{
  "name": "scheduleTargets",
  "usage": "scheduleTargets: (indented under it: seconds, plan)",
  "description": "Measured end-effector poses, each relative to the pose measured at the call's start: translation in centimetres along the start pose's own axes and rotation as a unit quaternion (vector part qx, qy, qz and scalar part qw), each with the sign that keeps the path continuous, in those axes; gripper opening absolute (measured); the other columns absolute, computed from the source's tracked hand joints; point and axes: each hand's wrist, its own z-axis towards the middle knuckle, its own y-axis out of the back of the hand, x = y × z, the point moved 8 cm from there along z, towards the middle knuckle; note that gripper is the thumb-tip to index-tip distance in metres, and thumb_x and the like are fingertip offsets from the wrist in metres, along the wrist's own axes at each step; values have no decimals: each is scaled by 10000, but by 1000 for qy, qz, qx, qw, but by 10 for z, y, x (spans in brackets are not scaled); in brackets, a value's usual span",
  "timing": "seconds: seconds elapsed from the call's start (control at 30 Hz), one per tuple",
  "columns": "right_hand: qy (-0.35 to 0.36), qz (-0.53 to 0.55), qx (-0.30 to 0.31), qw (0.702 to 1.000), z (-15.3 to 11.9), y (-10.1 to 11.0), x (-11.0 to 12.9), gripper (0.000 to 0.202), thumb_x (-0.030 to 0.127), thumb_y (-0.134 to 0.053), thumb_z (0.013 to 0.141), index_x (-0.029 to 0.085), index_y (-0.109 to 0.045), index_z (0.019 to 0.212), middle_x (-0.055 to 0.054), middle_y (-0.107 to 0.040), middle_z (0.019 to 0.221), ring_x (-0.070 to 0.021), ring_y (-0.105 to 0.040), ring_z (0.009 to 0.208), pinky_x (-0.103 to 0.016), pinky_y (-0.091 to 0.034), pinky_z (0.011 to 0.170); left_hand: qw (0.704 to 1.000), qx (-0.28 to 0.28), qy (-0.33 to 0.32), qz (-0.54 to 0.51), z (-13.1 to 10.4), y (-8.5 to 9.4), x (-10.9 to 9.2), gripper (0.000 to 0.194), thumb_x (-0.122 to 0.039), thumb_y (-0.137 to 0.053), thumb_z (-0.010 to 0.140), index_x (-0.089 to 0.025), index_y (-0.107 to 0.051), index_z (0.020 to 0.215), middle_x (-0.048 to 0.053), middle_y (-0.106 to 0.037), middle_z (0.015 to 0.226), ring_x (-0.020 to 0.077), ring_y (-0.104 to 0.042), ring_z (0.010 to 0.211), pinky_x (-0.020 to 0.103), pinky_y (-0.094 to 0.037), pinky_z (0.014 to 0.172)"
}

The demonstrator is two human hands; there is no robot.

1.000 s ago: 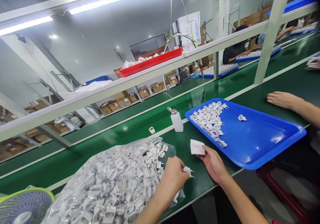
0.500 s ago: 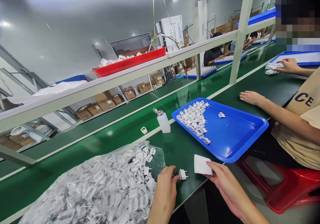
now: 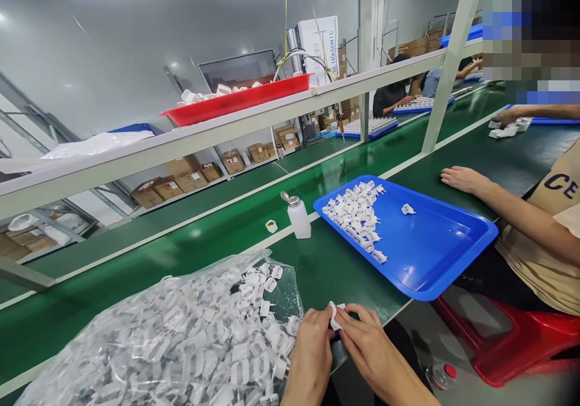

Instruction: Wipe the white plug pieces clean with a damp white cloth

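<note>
both hands meet at the near edge of the green table [image 3: 326, 261], just below the blue tray [image 3: 435, 255]. the left hand [image 3: 310, 348] and right hand [image 3: 362, 339] pinch a small white piece [image 3: 334, 316] between their fingertips. left of the tray lies a clear bag of white plug parts [image 3: 190, 339]; a white bottle [image 3: 299, 215] stands just beside the tray's left corner. a pile of white plugs [image 3: 357, 212] lies inside the tray. beyond the tray's right side rests another person's hand [image 3: 460, 179].

Glossy blue plastic tray [image 3: 457, 255], seemingly smooth.

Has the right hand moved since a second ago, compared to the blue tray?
Yes. The right hand moved left, away from the blue tray, meeting the left hand over the white wipe.
</note>
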Motion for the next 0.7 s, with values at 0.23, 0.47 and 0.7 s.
scheduleTargets:
  seconds: [0.23,0.47,0.7]
  plan:
    - [57,-100,11,993,-4,-5,6,491,143,-423,1047,188,-421,1536,-127,-603,1465,-270,-575,1261,-485,-532,970,999,-33,14,-6,-3,-4,-1,516,95,-394,769,-82,-729,1120,149,-753,921,281,-683,895,402,-580,798]
    - [94,-135,21,986,-44,0,2,517,135,-494,994,272,-511,1493,-63,-640,1431,-277,-623,1252,-471,-554,1004,996,-62,32,-59,-7,7,-6,486,70,-397,790,-95,-749,1082,149,-764,952,272,-697,927,376,-608,769]
    - [-332,243,-168,896,-96,27,-32,496,570,-443,1019,290,-668,1361,-29,-633,1443,-232,-576,1346,-245,-490,1055,821,-106,157,-538,-54,16,-21,327,-196,-852,664,-206,-828,990,100,-816,1039,279,-781,934,331,-649,838]
